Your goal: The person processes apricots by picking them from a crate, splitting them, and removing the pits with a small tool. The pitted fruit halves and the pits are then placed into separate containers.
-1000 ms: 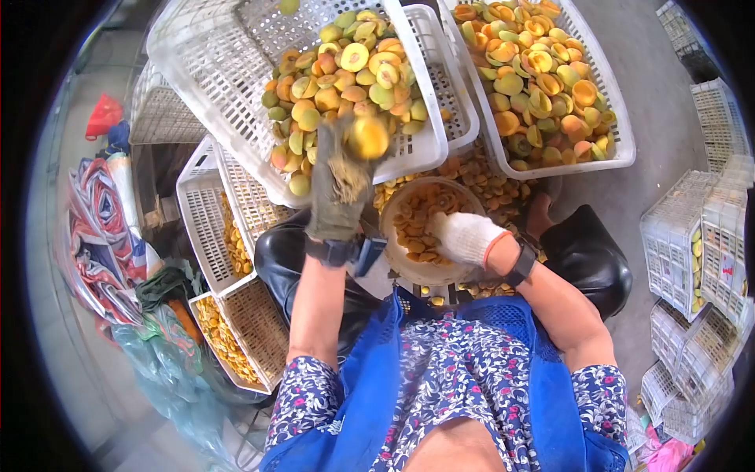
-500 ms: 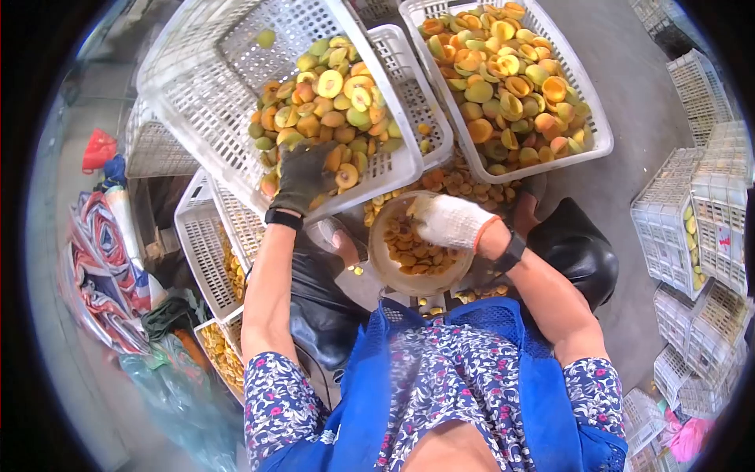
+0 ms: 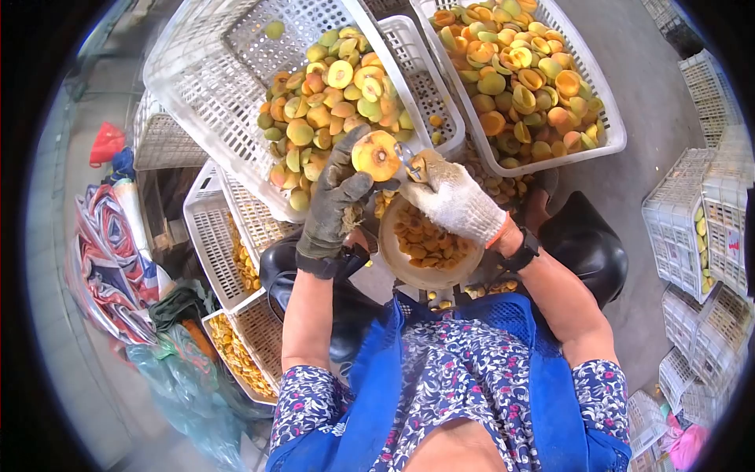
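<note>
A halved fruit [image 3: 376, 156], cut face up with a brown centre, is held in my left hand [image 3: 334, 197], which wears a dark glove. My right hand [image 3: 456, 198], in a white glove, is closed on a small metal tool [image 3: 410, 164] whose looped end is at the fruit's right edge. Beneath my hands a round bowl [image 3: 387, 250] holds small brownish-orange pieces. Beyond them a tilted white crate [image 3: 212, 118] contains many fruit halves [image 3: 330, 102].
Another white crate [image 3: 617, 134] of hollowed fruit halves stands at the upper right. Crates with orange pieces [image 3: 236, 354] are at the left, beside a green plastic bag [image 3: 185, 393] and striped sheeting [image 3: 118, 252]. Stacked crates [image 3: 676, 220] line the right side.
My left hand has come out of the tilted crate with a fruit half and is now above the bowl. My right hand has risen from the bowl, and the metal tool now shows.
</note>
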A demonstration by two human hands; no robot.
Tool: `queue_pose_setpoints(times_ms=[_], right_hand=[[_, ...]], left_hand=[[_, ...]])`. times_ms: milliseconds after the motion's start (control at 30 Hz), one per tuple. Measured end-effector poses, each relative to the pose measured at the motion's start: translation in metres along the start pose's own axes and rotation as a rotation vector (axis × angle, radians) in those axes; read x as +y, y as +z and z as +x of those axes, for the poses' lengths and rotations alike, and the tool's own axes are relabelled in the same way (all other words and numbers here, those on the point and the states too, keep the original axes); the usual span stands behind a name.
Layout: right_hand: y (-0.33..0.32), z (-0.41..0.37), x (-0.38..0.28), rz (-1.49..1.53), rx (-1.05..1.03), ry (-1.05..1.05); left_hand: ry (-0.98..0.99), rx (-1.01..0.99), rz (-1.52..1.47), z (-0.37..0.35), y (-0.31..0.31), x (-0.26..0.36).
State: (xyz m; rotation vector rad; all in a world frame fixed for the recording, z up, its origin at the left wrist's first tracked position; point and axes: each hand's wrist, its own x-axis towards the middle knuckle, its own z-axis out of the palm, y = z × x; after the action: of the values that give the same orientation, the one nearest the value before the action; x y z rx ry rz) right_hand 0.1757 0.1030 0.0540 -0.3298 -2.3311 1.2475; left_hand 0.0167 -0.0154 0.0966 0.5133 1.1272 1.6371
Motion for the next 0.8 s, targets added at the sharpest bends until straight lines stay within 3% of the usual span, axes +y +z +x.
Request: queue_pose_setpoints(times_ms=[200, 267, 400, 600, 667, 800], right_hand=[[0.008, -0.011, 0.009, -0.091, 0.062, -0.072], [0.009, -0.014, 0.016, -0.373, -0.020, -0.223], [0.016, -0.017, 0.023, -0.383, -0.013, -0.236], [0.020, -0.016, 0.020, -0.212, -0.055, -0.122], [0.022, -0.016, 0.019, 0.019, -0.067, 0.036], [0.012, -0.010, 0.006, 0.168, -0.137, 0.209]], left_hand=[[0.026, 0.026, 0.007, 0.002, 0.007, -0.020], [0.044, 0.025, 0.001, 0.004, 0.004, -0.026], [0.083, 0.048, 0.091, 0.007, 0.002, -0.032], [0.089, 0.073, 0.179, 0.006, 0.007, -0.034], [0.068, 0.074, 0.226, 0.004, 0.004, -0.035], [0.139, 0.020, 0.323, 0.000, -0.001, -0.046]])
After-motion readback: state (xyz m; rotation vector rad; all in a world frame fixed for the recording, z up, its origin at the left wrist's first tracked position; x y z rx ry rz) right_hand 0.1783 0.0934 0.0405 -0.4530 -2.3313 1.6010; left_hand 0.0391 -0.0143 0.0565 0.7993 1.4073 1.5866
